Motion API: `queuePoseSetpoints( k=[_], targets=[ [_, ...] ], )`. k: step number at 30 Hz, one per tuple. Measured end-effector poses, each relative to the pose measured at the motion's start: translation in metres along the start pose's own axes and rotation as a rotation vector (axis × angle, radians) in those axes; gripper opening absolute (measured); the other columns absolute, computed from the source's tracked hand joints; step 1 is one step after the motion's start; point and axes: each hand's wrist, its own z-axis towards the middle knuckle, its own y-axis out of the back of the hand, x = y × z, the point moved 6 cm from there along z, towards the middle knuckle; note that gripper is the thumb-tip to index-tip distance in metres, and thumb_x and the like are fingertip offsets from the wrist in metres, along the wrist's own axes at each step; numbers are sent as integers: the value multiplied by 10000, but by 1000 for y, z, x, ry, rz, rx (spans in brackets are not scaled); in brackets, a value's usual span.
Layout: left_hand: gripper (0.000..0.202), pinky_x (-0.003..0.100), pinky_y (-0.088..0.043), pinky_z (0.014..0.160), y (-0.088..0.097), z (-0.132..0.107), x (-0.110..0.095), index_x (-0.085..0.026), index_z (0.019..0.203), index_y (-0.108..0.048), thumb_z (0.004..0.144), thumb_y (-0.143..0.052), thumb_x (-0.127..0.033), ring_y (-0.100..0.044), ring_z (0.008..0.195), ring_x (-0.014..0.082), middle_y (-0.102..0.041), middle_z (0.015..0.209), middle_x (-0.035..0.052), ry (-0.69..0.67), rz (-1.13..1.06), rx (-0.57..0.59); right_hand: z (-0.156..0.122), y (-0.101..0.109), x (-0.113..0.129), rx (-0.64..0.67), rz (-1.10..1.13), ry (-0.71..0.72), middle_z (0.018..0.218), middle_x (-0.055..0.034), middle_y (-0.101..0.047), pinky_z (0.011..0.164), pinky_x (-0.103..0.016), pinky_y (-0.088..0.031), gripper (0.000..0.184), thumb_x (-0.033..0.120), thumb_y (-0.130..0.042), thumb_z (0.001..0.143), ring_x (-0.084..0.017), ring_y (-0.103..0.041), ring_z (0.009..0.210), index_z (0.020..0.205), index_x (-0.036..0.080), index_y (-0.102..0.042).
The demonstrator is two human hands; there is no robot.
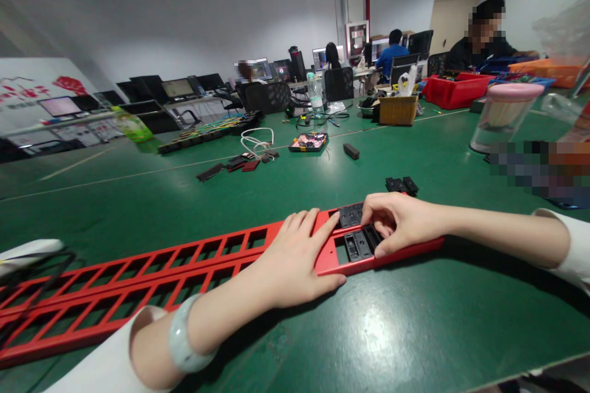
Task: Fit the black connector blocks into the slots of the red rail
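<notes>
A long red slotted frame [328, 260] lies slantwise across the green table. My left hand [297, 258] rests flat on it with fingers spread, holding nothing. Near the frame's right end, my right hand [408, 221] has thumb and fingers closed on a black socket-like module [371, 236] in the near row. Its fingertips are partly hidden. Beside that sits another black module [358, 246] in the same row. More black modules [351, 215] fill part of the far row. Several loose black pieces [401, 185] lie just behind the right hand.
On the green table [415, 319] are a dark block [351, 151], a small parts tray [308, 142], dark and red scraps [237, 164], a pink-lidded cup [504, 116] and a red bin [456, 89]. Cables [41, 282] cross the frame's left end. A person [483, 43] sits at back right.
</notes>
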Motion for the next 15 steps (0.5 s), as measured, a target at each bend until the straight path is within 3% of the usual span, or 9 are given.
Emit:
queuePoseSetpoints(
  k=[15],
  targets=[
    [895,533,-219,1003,0,0,-1,-207,1404,-149,698,-501,-631,-252,1263,390,-244,1396,211,2,11,16,-1,-1,3,-43,-46,28,668,54,-458,431,-182,-360,462,367,-766,547,-70,-461,525,837,162,-470]
  ],
)
